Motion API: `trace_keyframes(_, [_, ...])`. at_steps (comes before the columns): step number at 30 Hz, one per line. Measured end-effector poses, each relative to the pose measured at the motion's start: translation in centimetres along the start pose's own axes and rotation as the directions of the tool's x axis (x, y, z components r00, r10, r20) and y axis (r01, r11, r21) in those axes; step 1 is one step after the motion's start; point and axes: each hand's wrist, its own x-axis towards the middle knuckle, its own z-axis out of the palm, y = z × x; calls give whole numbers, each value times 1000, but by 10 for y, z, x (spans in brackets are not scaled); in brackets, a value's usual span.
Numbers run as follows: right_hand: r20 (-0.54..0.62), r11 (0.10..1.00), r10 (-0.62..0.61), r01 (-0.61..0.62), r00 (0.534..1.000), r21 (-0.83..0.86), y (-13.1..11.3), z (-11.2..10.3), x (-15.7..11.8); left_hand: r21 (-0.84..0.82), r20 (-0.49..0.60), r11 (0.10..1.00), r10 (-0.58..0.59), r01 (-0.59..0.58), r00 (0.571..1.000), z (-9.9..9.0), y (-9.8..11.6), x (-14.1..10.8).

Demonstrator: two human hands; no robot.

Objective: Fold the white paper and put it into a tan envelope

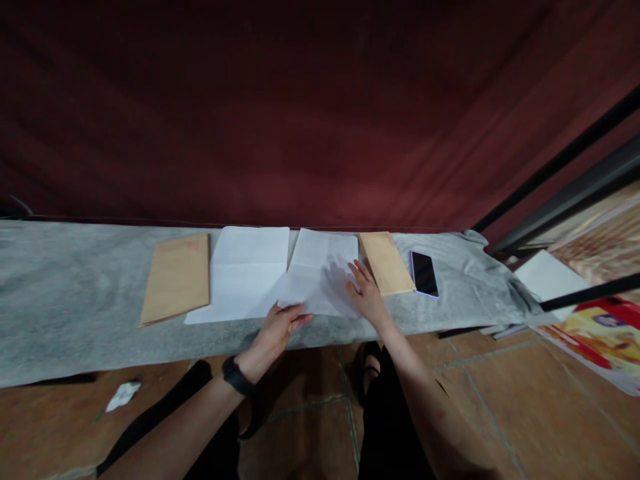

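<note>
Left hand (280, 325) rests low at the near edge of the right sheet (323, 260), thumb parted from loosely stretched fingers; from where I stand I cannot tell whether it pinches the paper. Right hand (367, 297) is spread wide over the sheet's right border, fingertips pointing up and left, its shadow falling across the white. Whether those fingertips touch the paper or hang just above it, I cannot say. So the right sheet lies between the two, ahead of the left hand and to the left of the right hand, flat on the grey worktop (75, 287). Its long axis seems to run away from the person, toward the red cloth (280, 133) behind. Both hands are about equally near it, one at the front, one at the side.

Left sheet (250, 253) lies just beside, a crease running across it; a gap opens between the two at the far end and they seem to overlap nearer the person. Left hand is the closer one to it. Right envelope (387, 263) lies just beyond the right hand, slanting, with the phone (424, 274) past it, and the left envelope (177, 277) sits at the far side of the left sheet
</note>
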Motion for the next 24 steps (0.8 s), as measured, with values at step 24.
trace_keyframes(24, [460, 796, -160, 390, 874, -464, -28, 42, -41, 697, 698, -388, 173, -603, 695, 4, -20, 15])
